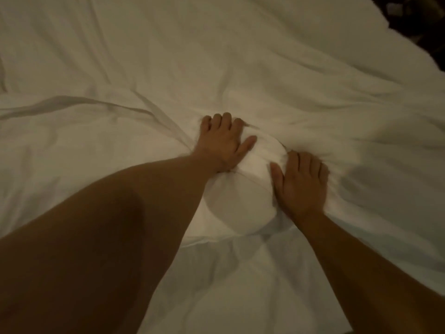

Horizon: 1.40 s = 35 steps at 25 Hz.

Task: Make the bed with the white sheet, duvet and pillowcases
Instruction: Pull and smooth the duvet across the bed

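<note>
Head view looks down on a bed covered edge to edge by a rumpled white duvet [216, 56], dimly lit. Near the middle, the fabric is bunched into a rounded mound [240, 203] between the person's two bare forearms. The left hand [224, 141] lies on the mound's far left side, fingers curled into the cloth and thumb stretched out across it. The right hand [301, 184] presses the mound's right side, fingertips dug into the folds, thumb out. Creases fan outward from both hands. A dark strip of floor [414, 18] shows at the upper right corner.
</note>
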{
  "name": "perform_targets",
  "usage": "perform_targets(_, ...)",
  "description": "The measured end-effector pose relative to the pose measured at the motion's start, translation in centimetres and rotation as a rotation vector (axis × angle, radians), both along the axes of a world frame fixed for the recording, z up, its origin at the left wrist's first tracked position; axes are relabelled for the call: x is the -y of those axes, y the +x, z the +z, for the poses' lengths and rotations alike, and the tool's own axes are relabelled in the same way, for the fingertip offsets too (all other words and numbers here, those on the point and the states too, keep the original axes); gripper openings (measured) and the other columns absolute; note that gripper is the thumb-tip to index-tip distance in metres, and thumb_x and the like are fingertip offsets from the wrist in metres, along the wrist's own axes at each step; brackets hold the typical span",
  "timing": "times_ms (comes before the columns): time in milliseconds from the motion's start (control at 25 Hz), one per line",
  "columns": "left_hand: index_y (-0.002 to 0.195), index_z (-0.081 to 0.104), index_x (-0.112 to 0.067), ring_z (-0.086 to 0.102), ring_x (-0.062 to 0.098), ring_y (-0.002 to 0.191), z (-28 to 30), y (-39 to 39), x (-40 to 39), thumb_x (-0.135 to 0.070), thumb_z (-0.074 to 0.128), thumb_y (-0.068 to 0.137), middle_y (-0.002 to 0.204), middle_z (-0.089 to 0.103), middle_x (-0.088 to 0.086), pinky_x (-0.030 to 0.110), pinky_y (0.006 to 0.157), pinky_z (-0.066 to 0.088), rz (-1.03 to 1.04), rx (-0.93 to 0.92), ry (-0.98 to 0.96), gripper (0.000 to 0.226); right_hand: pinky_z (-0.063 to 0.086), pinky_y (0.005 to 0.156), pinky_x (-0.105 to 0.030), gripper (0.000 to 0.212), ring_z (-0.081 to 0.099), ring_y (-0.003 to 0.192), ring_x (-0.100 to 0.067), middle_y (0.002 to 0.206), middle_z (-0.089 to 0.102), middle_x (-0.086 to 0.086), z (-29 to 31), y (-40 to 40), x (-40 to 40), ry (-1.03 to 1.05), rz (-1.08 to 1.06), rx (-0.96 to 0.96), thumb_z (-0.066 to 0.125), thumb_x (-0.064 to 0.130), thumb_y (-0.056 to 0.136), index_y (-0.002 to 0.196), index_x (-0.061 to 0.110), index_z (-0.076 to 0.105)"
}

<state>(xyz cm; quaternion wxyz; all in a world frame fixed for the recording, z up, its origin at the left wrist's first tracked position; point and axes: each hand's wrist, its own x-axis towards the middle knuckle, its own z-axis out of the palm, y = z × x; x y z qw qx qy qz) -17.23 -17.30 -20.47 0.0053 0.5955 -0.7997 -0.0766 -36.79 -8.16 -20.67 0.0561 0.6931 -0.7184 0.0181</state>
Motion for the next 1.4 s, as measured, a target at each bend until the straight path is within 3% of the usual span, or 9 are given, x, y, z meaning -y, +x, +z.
perform_targets(120,0.121,0.057,-0.02,0.055,0.029,0.105,0.9,-0.7,1.6,-0.068,0.024,0.098,0.113,0.062,0.006,0.046,0.095,0.031,0.024,0.053,0.033,0.063,0.045,0.067,-0.043,0.058,0.06,0.072,-0.036,0.075,0.062,-0.018,0.9,-0.7,3.0,0.086,0.041,0.05,0.027,0.054,0.106,0.081,0.009,0.055)
perform_targets(320,0.084,0.046,-0.021,0.062,0.027,0.088,5.8,-1.6,5.9,-0.063,0.028,0.099,0.088,0.065,0.003,0.043,0.09,0.034,0.213,-0.063,-0.034,0.048,0.036,0.059,-0.033,0.049,0.056,0.057,-0.031,0.063,0.052,-0.009,7.3,-2.8,11.5,0.044,0.12,0.132,0.026,0.052,0.105,0.076,0.015,0.042)
perform_targets(520,0.085,0.045,-0.022,0.061,0.027,0.09,9.2,-1.1,12.1,-0.061,0.026,0.101,0.089,0.065,0.002,0.044,0.092,0.037,0.24,-0.099,-0.089,0.046,0.036,0.062,-0.033,0.048,0.045,0.06,-0.025,0.068,0.048,-0.005,10.8,-2.6,18.4,0.014,0.182,0.132,0.023,0.05,0.105,0.08,0.014,0.044)
perform_targets(800,0.092,0.055,-0.019,0.061,0.028,0.094,5.8,-1.6,10.8,-0.058,0.024,0.102,0.095,0.066,0.004,0.045,0.095,0.036,0.279,-0.129,0.05,0.051,0.041,0.068,-0.04,0.049,0.064,0.077,-0.038,0.08,0.063,-0.014,10.2,-3.0,18.8,0.138,0.213,0.139,0.026,0.048,0.105,0.087,0.01,0.051)
perform_targets(920,0.082,0.05,-0.021,0.059,0.028,0.086,6.4,-2.1,10.8,-0.054,0.027,0.103,0.084,0.061,0.002,0.044,0.093,0.035,0.331,-0.182,-0.028,0.046,0.046,0.077,-0.046,0.058,0.064,0.088,-0.046,0.094,0.065,-0.028,10.7,-3.7,20.5,0.007,0.24,0.018,0.024,0.048,0.105,0.099,0.001,0.058)
perform_targets(1040,0.075,0.047,-0.022,0.048,0.022,0.073,9.4,-2.5,13.0,-0.053,0.025,0.103,0.07,0.048,-0.006,0.042,0.091,0.036,0.381,-0.206,-0.108,0.047,0.042,0.068,-0.044,0.06,0.059,0.08,-0.041,0.077,0.056,-0.018,13.7,-4.6,24.2,-0.006,0.37,0.034,0.019,0.049,0.102,0.088,0.004,0.056)
perform_targets(1160,0.074,0.052,-0.022,0.048,0.021,0.069,11.9,-2.2,15.9,-0.054,0.023,0.103,0.063,0.045,-0.007,0.036,0.082,0.035,0.439,-0.256,-0.161,0.052,0.037,0.065,-0.044,0.078,0.053,0.073,-0.041,0.079,0.055,-0.026,16.8,-4.7,30.0,-0.116,0.536,-0.053,0.001,0.058,0.095,0.088,0.002,0.056)
perform_targets(1280,0.077,0.055,-0.019,0.055,0.024,0.075,12.1,-0.1,19.0,-0.054,0.024,0.104,0.068,0.052,-0.005,0.035,0.079,0.034,0.524,-0.235,-0.197,0.054,0.037,0.064,-0.042,0.061,0.051,0.064,-0.038,0.072,0.052,-0.028,17.1,-1.3,34.7,-0.184,0.601,0.048,0.019,0.051,0.098,0.078,0.005,0.053)
perform_targets(1400,0.086,0.059,-0.019,0.059,0.029,0.086,8.8,1.5,20.6,-0.052,0.027,0.104,0.081,0.055,0.002,0.036,0.079,0.035,0.499,-0.132,-0.093,0.049,0.036,0.066,-0.041,0.058,0.058,0.072,-0.041,0.078,0.058,-0.026,11.9,0.5,36.4,-0.054,0.588,0.051,0.027,0.043,0.104,0.089,-0.001,0.061)
